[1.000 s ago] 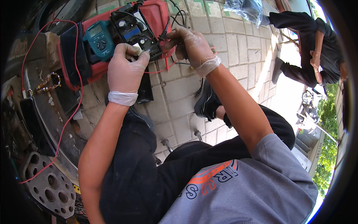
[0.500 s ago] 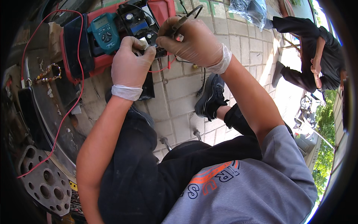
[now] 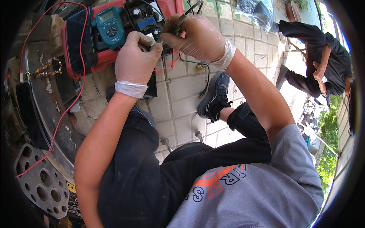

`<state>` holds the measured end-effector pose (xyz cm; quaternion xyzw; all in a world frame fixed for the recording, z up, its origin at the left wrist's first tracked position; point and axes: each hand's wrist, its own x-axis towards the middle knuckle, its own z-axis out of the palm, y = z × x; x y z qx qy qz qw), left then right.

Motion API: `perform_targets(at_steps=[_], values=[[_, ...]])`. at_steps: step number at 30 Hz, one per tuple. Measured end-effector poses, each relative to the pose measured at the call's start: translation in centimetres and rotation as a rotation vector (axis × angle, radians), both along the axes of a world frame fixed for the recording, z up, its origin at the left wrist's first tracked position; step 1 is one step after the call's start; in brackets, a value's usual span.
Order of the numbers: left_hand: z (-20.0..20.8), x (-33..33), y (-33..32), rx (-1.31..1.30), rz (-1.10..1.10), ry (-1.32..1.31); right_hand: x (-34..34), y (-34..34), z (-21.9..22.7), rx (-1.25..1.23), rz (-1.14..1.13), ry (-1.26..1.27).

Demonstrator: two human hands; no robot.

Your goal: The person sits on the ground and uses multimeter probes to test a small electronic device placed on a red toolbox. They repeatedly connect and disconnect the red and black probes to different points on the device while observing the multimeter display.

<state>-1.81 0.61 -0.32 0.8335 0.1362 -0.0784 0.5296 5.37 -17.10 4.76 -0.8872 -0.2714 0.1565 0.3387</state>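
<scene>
Both my hands wear thin clear gloves and work close together over a black device with knobs [image 3: 146, 23]. My left hand [image 3: 135, 64] is closed, thumb and index finger pinched at the device's near edge. A small whitish bit shows by its fingertips, but what they hold is hidden. My right hand [image 3: 199, 38] grips a dark pen-shaped tool [image 3: 180, 22] with a black cord [image 3: 197, 4] leaving its upper end. The tool's tip is hidden behind my fingers. Left of the device lies a teal handheld meter [image 3: 109, 27] with a small screen.
A red case [image 3: 100, 62] lies under the meter and a black phone [image 3: 80, 41]. A red wire [image 3: 80, 76] loops down the left side, past a beaded bracelet [image 3: 49, 68] and a metal plate with holes [image 3: 43, 186]. Another person [image 3: 323, 57] stands at the right on the paving [image 3: 186, 85].
The view has shifted slightly, and the case and meter appear a little further right. Both hands keep their closed grips near the device. The other person's hands have moved slightly.
</scene>
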Motion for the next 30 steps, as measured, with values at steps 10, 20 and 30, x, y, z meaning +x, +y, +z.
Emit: perform_targets(at_steps=[10, 20, 30], values=[[-1.0, -0.4, -0.2, 0.043, 0.033, -0.129, 0.8, 0.2, 0.5, -0.096, 0.123, -0.042], [0.1, -0.3, -0.2, -0.022, 0.021, -0.058, 0.0, -0.4, 0.4, 0.148, -0.047, 0.124], [1.3, -1.8, -0.7, -0.063, -0.046, -0.233, -0.2, -3.3, -4.0, 0.091, -0.042, -0.273]])
